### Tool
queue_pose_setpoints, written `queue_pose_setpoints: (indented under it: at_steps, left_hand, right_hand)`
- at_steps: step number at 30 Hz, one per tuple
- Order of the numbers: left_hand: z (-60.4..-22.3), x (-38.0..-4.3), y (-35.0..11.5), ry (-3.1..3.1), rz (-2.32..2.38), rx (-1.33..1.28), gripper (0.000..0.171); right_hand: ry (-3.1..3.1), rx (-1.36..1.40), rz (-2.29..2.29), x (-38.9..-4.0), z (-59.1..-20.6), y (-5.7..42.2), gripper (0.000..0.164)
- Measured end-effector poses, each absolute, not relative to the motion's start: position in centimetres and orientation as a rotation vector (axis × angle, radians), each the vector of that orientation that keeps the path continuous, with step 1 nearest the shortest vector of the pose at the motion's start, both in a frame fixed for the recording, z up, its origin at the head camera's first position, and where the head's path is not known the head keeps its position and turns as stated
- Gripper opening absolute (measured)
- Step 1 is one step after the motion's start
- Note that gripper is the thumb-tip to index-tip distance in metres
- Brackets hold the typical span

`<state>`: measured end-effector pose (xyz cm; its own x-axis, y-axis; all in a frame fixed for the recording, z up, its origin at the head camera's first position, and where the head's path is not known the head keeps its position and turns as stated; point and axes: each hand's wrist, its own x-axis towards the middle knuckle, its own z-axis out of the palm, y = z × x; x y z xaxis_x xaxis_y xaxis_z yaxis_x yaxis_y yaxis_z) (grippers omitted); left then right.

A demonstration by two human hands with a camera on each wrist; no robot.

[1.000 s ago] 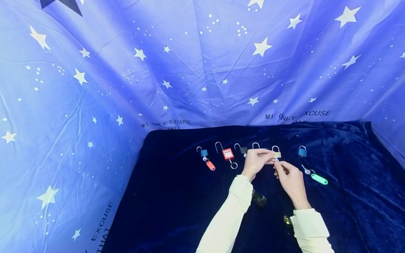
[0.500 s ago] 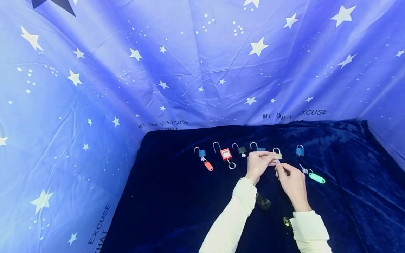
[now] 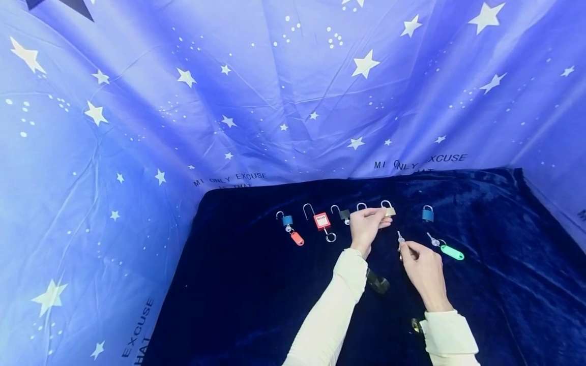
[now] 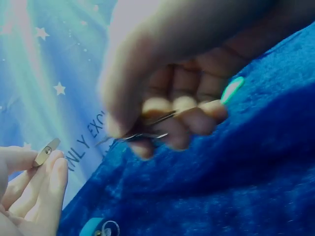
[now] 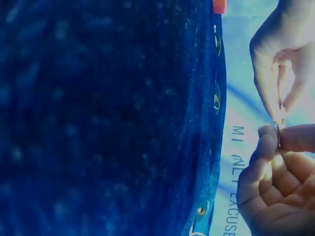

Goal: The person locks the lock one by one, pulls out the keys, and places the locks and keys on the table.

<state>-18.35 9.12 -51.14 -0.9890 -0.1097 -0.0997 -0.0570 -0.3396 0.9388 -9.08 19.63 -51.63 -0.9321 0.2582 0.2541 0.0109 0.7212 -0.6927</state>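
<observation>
1. The gold padlock [image 3: 388, 210] is sitting at the left hand's [image 3: 366, 226] fingertips, raised over the dark blue cloth [image 3: 256, 300]; the silver key [image 3: 401, 237] is staying clear of it, in the right hand [image 3: 423, 269].
2. The padlock is probably feeling small but dense, stiff and hard to damage; its smooth metal could be slipping under a loose pinch. Its 2 flat faces are offering the best hold, leaving the keyhole free.
3. The key is likely handling as light, thin and rigid; its head is giving the surest purchase, with the blade pointing away from the person. Blur in the left wrist view is making the number of keys uncertain.
4. The left hand is pinching the padlock body between thumb and fingers, its forearm slanting inward.
5. The right hand is pinching the key, fingers curling, lying nearer the person.
</observation>
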Motion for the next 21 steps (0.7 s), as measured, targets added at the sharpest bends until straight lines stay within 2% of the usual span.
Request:
queue_pose_setpoints:
  at_steps: [9,16,21]
  left_hand:
    - [-50.7,-19.6,9.4,-1.843,-2.517,0.216,0.009]
    - [-51.2,-20.7,9.9,-1.962,-2.438,0.251,0.006]
    - [-51.2,-21.2,10.3,-2.036,-2.412,0.247,0.005]
  right_hand:
    - [-2.857,-0.092,1.030,-9.5,-50.8,21.5,0.029]
    - [-3.000,0.179,0.867,-10.2,-50.8,23.1,0.019]
    - [-3.053,0.255,0.812,-10.8,-50.6,23.7,0.027]
